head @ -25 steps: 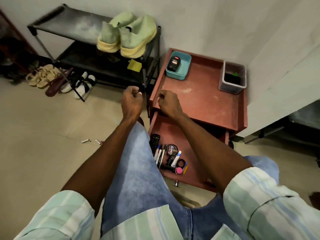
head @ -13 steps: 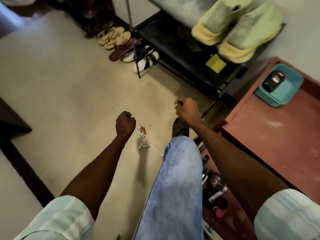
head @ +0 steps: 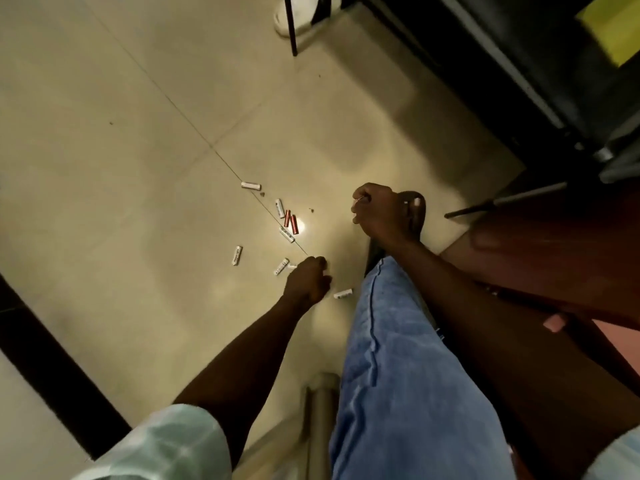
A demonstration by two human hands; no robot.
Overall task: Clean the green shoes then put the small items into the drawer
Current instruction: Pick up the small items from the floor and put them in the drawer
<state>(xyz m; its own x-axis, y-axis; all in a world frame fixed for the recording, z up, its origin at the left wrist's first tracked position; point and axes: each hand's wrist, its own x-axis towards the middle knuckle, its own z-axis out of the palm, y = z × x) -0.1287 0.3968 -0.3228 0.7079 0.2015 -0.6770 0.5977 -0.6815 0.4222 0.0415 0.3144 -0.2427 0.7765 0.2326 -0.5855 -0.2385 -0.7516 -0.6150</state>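
**A:** so what's the room like down there?

**B:** mostly floor tbh. big pale beige glossy floor tiles [head: 145, 140] with thin dark grout lines crossing diagonally, plus a small bright glare spot of reflected light [head: 300, 226].

**A:** any furniture?

**B:** black metal-framed shoe rack [head: 512, 74] top right, one thin leg planted on the tiles with a white shoe sole [head: 294, 20] just behind it. reddish-brown wooden cabinet [head: 561, 258] along the right edge. a wide black strip [head: 52, 355] cuts across the floor lower left. lighting's dim and warm overall.
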